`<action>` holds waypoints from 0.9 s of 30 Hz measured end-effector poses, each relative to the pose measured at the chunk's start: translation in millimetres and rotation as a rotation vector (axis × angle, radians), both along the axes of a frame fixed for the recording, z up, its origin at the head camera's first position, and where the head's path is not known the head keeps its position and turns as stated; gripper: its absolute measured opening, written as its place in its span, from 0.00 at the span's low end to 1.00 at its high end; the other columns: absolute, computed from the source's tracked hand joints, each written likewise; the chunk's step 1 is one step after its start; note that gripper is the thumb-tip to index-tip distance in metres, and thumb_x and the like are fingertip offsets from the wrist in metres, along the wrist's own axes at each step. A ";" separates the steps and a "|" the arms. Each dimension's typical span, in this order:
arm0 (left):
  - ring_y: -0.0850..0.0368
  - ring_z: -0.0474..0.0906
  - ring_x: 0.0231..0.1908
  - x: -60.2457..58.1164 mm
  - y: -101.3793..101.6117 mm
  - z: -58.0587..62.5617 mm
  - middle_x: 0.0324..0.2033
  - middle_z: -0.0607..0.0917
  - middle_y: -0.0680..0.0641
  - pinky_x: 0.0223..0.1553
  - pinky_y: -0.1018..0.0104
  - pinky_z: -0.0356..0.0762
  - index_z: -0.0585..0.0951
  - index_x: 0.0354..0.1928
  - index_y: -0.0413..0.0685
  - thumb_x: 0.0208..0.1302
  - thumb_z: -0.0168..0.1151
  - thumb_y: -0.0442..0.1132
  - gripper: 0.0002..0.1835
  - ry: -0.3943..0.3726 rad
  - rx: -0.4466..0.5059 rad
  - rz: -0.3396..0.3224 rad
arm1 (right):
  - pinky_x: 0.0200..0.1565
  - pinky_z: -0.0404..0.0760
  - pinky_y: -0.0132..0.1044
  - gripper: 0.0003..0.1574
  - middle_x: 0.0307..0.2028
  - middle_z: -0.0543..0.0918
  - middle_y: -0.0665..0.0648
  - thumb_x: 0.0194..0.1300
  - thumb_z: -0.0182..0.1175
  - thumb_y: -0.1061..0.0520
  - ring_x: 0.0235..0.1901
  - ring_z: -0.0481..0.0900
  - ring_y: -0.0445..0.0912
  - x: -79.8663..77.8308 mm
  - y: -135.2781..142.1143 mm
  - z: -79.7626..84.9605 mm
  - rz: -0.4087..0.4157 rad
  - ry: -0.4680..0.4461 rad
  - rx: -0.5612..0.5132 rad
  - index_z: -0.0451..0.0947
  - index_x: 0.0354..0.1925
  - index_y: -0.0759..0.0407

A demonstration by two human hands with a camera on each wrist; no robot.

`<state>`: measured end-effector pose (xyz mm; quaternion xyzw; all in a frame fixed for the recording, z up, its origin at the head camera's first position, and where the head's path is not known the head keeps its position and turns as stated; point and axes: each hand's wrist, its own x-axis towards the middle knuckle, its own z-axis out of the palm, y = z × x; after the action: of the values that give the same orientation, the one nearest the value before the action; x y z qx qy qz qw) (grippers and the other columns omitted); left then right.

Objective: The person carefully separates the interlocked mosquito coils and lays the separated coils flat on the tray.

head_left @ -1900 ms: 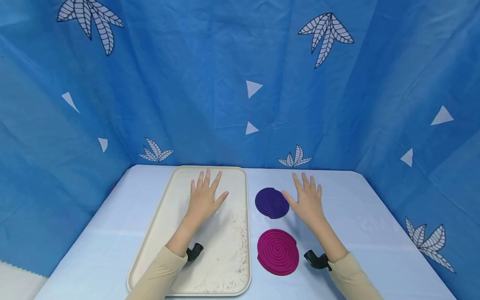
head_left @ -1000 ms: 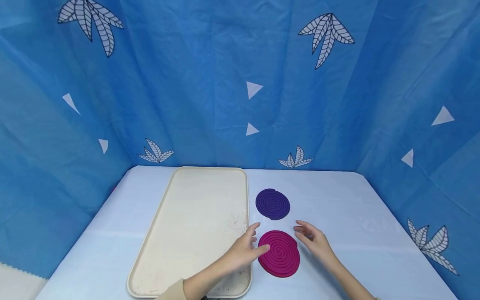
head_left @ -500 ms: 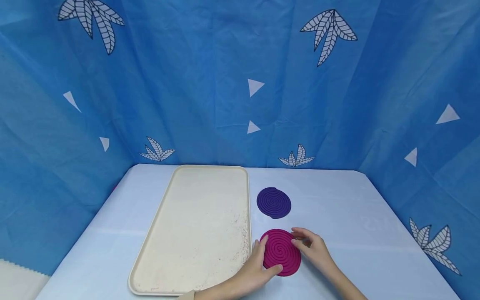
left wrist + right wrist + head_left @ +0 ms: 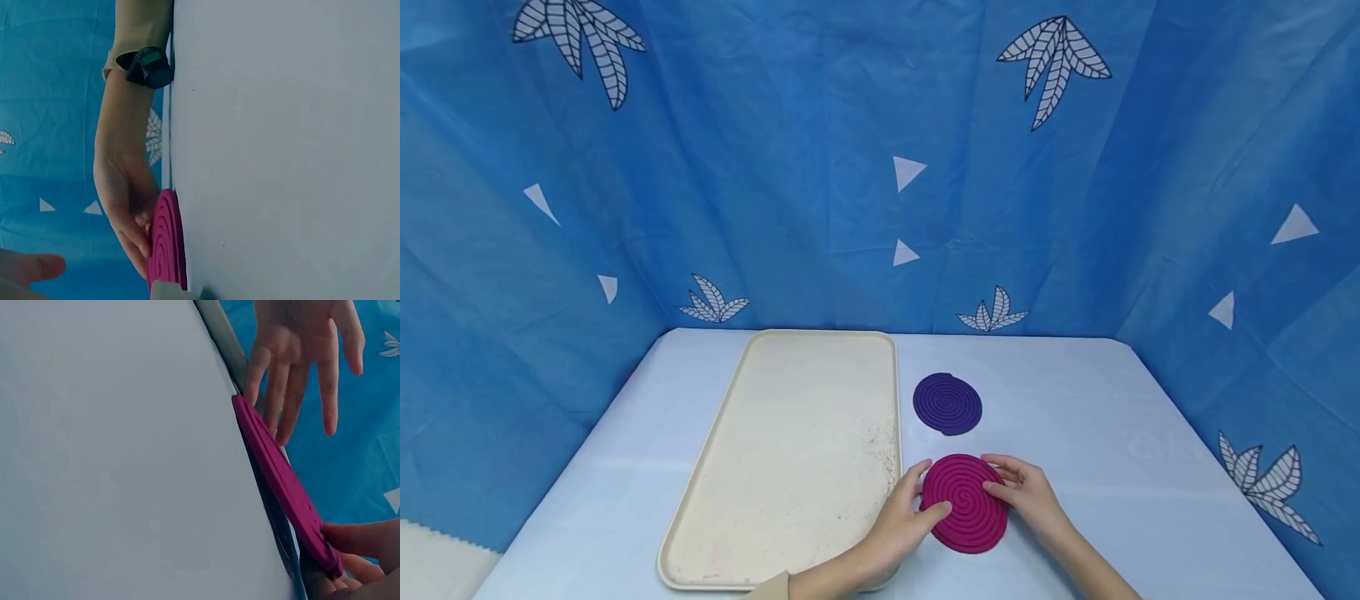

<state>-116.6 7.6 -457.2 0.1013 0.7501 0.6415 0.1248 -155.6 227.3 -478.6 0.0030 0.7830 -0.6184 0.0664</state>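
A round magenta spiral trivet (image 4: pixel 964 517) lies near the front of the table, with both hands about it. My right hand (image 4: pixel 1030 500) pinches its right edge; in the right wrist view the thumb (image 4: pixel 353 537) is on top, fingers beneath, and the trivet (image 4: pixel 281 478) is tilted with that edge raised. My left hand (image 4: pixel 898 521) is at the left side, thumb over the trivet in the head view. Seen from the right wrist, the left fingers (image 4: pixel 294 394) are extended by the far edge; whether they touch it I cannot tell. A purple spiral trivet (image 4: pixel 947 404) lies flat behind.
A large cream tray (image 4: pixel 797 433) with a raised rim lies on the left half of the white table (image 4: pixel 1097 433), close to my left hand. Blue patterned cloth (image 4: pixel 827 167) hangs behind and at both sides.
Both hands came from the back of the table, spread over tray and table, to the magenta trivet. The right hand has taken hold of its right edge. The purple trivet stayed put.
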 end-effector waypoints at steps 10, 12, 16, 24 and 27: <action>0.38 0.76 0.55 -38.1 -17.5 15.4 0.58 0.73 0.30 0.53 0.49 0.79 0.63 0.67 0.37 0.61 0.60 0.38 0.33 0.064 -0.007 0.080 | 0.36 0.82 0.23 0.35 0.30 0.85 0.40 0.61 0.60 0.67 0.32 0.82 0.31 -25.6 -6.0 40.6 -0.066 -0.105 -0.199 0.62 0.64 0.76; 0.45 0.81 0.48 -52.6 -22.7 21.2 0.51 0.79 0.31 0.49 0.56 0.82 0.63 0.67 0.36 0.62 0.60 0.38 0.33 0.044 0.008 0.071 | 0.37 0.82 0.23 0.35 0.30 0.84 0.41 0.62 0.59 0.67 0.32 0.81 0.32 -34.3 -13.2 51.1 -0.089 -0.103 -0.243 0.61 0.65 0.74; 0.61 0.84 0.29 -79.5 -31.9 35.6 0.39 0.85 0.32 0.39 0.63 0.85 0.62 0.68 0.37 0.64 0.59 0.35 0.32 0.012 0.075 0.053 | 0.39 0.82 0.23 0.34 0.31 0.84 0.42 0.63 0.60 0.66 0.32 0.82 0.33 -50.6 -31.3 70.9 -0.143 -0.097 -0.315 0.63 0.65 0.70; 0.62 0.85 0.31 -109.4 -51.4 66.7 0.38 0.86 0.33 0.39 0.67 0.85 0.68 0.65 0.47 0.63 0.61 0.33 0.28 0.124 0.172 0.241 | 0.39 0.81 0.22 0.31 0.34 0.82 0.44 0.66 0.54 0.68 0.33 0.81 0.33 -67.5 -64.9 99.4 -0.121 -0.102 -0.530 0.61 0.65 0.71; 0.60 0.86 0.34 -114.6 -57.5 72.9 0.40 0.85 0.36 0.38 0.70 0.84 0.75 0.59 0.46 0.63 0.61 0.33 0.22 0.181 0.171 0.287 | 0.38 0.81 0.23 0.25 0.32 0.83 0.45 0.66 0.53 0.68 0.31 0.81 0.34 -70.2 -73.1 104.5 -0.085 -0.090 -0.569 0.64 0.61 0.72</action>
<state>-231.2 -50.0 -384.3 0.0607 0.7079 0.7022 -0.0449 -225.8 154.2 -374.1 0.0444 0.5737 -0.8146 0.0732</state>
